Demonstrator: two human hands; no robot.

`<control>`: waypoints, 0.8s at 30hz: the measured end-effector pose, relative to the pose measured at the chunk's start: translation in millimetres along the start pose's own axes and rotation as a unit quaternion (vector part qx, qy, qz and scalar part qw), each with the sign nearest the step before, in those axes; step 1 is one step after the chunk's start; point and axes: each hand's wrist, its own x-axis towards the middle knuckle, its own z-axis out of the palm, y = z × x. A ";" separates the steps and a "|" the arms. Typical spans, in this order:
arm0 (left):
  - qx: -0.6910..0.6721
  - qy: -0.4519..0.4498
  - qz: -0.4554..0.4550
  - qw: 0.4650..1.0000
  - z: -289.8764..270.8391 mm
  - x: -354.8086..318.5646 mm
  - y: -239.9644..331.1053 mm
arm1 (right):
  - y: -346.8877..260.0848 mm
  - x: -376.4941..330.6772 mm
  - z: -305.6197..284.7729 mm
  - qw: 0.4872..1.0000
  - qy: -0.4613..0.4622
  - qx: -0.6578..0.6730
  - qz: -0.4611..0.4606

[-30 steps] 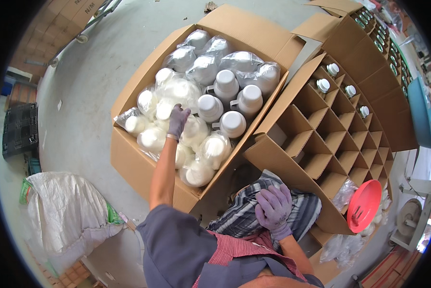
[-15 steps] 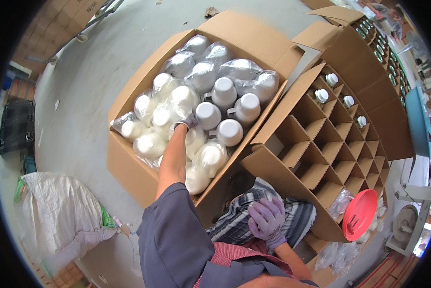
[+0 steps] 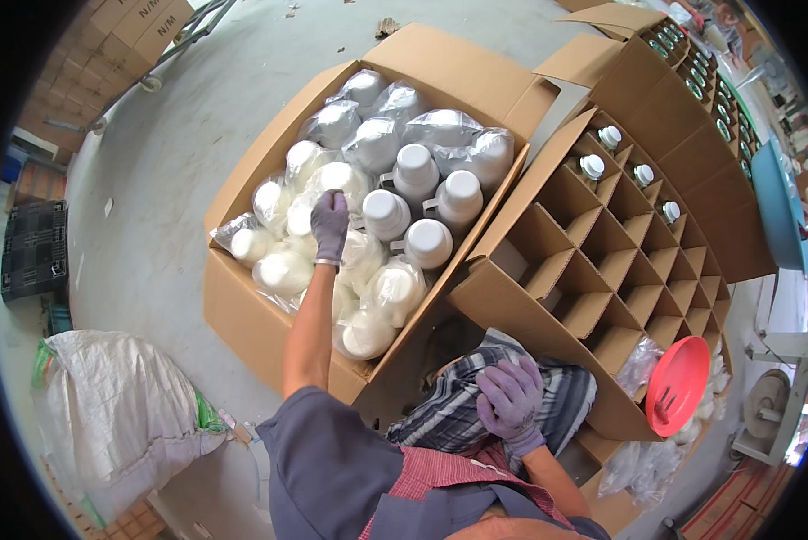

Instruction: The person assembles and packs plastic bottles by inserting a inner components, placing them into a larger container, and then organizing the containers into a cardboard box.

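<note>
My gloved left hand (image 3: 329, 227) reaches over a large open carton (image 3: 253, 191). Its fingers are curled closed beside a white bottle-shaped thing in clear plastic (image 3: 343, 177); whatever lies between the fingers is hidden. Around it are several wrapped white pieces, such as a rounded one (image 3: 282, 273). To the right stand several bare light-grey handled vessels with round caps (image 3: 428, 243). My gloved right hand (image 3: 512, 401), holding nothing, lies with fingers extended and slightly bent on plaid cloth (image 3: 444, 396) over my knee.
Right of the carton stands a divided cardboard box (image 3: 512, 301) with white-capped bottles (image 3: 592, 166) in some far cells. A red dish (image 3: 678, 387) sits at its near corner. A white woven sack (image 3: 121, 405) lies at left; stacked boxes (image 3: 107, 54) stand far left.
My left hand has come up and back slightly from among the wrapped pieces, and its closed fingers now show above them. My right hand stays on the plaid cloth. The view has shifted slightly.
</note>
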 end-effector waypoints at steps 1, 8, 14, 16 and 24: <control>-0.148 -0.013 -0.038 0.988 -7.2 -3.8 4.0 | -1.1 -1.5 -1.5 1.000 0.005 -0.002 -0.002; -0.272 -0.376 -0.272 0.843 17.1 14.9 -86.5 | -11.0 1.5 -5.6 0.999 -0.007 0.005 -0.041; 0.100 -0.290 -0.081 0.948 53.5 11.8 -89.5 | -9.9 -2.3 -4.4 1.000 -0.010 -0.007 -0.025; 0.134 -0.348 -0.111 0.921 51.8 15.5 -59.5 | -9.2 -3.7 -3.2 1.000 -0.005 -0.013 -0.011; 0.315 -0.345 -0.099 0.879 66.4 12.2 -74.4 | -7.7 -5.9 -9.1 1.000 0.002 -0.013 -0.013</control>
